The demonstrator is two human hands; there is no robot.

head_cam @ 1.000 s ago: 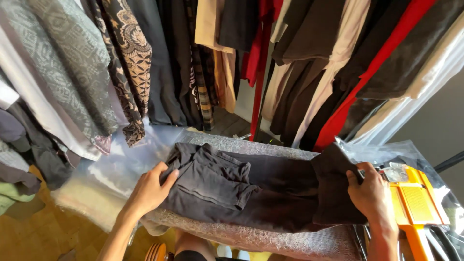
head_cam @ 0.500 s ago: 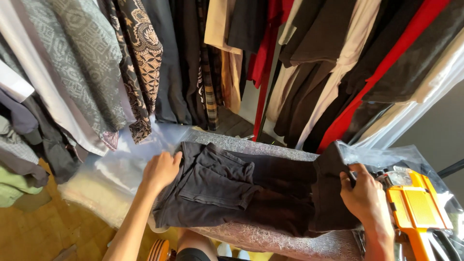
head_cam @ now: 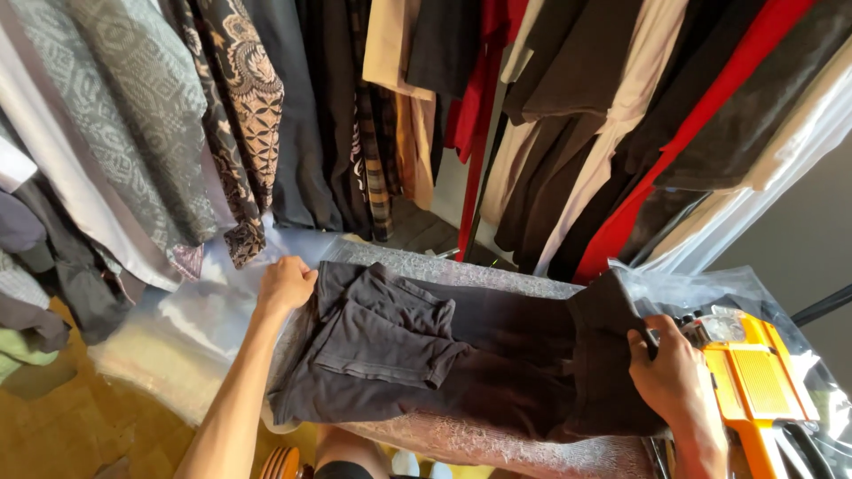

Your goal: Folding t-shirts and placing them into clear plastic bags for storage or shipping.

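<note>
The left hand [head_cam: 284, 284] clenches the waistband corner of the black trousers [head_cam: 461, 364]; the right hand [head_cam: 667, 372] pinches the folded leg end, keeping them flat on the tabletop [head_cam: 461, 270].

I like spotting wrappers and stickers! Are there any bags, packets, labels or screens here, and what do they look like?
Clear plastic bag: flat and shiny, left of the dark trousers, beside the left hand.
Clear plastic wrapping: crinkly, at the right, behind the right hand.
Small packet: see-through, on the orange tool; contents too small to tell.
No screens or signs.
</note>
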